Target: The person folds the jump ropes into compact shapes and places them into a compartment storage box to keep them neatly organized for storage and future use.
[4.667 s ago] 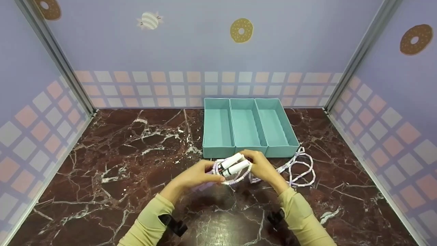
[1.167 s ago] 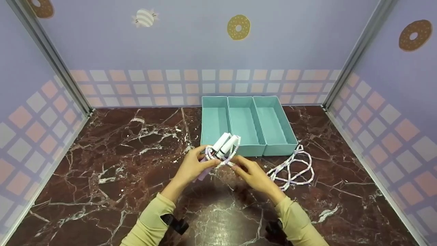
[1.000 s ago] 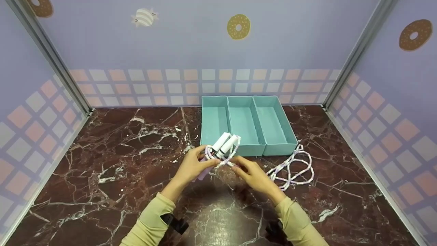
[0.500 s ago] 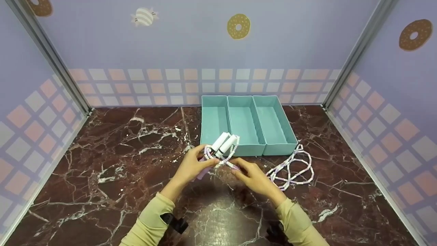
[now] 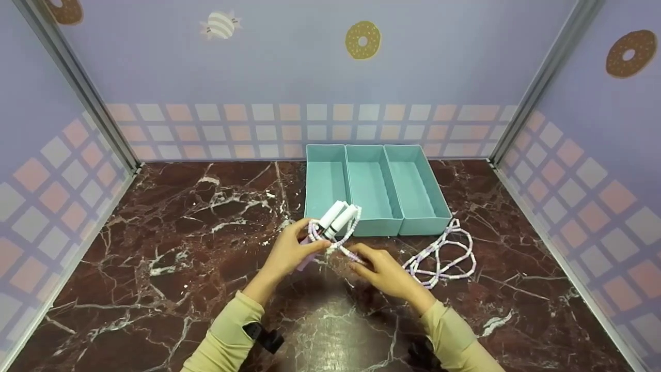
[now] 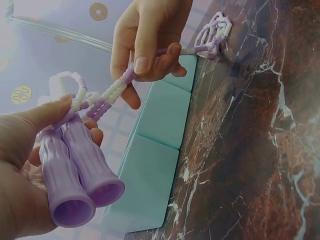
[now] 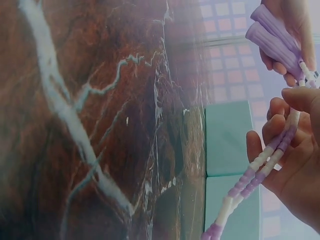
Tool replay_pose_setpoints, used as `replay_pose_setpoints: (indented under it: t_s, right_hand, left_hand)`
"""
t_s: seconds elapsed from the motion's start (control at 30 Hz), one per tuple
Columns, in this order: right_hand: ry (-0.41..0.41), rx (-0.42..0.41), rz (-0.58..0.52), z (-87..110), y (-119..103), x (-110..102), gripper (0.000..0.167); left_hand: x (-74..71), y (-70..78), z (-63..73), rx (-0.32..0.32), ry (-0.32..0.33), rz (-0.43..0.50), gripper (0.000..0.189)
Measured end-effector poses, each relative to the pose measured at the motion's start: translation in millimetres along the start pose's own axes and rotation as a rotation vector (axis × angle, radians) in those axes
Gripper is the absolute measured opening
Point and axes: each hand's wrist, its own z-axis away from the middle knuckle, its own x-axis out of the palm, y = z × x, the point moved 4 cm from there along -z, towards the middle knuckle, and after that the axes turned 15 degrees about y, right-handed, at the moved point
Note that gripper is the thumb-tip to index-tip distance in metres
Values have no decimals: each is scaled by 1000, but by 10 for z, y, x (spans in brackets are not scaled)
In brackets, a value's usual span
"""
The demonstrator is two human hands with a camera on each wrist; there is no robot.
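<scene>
The left hand (image 5: 289, 251) has its fingers and thumb curled round the two jump-rope handles (image 5: 338, 219), held side by side just in front of the teal tray (image 5: 375, 226). The right hand (image 5: 383, 268), close beside the left, pinches the beaded rope (image 6: 114, 92) between thumb and fingers near the handles. The rest of the rope lies in a loose pile (image 5: 443, 253) on the marble surface (image 5: 170, 243), by the tray's front right corner.
</scene>
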Motion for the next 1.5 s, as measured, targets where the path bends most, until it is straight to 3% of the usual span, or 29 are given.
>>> replay_pose_setpoints:
  t_s: [0.23,0.9,1.5]
  right_hand:
    - [-47,-23,29,31,-31,-3,20]
    - [-165,-132,182,72,-175,-95,24]
    - [-199,-189,143,74,-283,-228,13]
  left_hand:
    - [-22,17,-1,45,45,-87,40]
    - [-44,23,21,60,33,-185,42]
    - [-29,-10,38,68,5,-243,34]
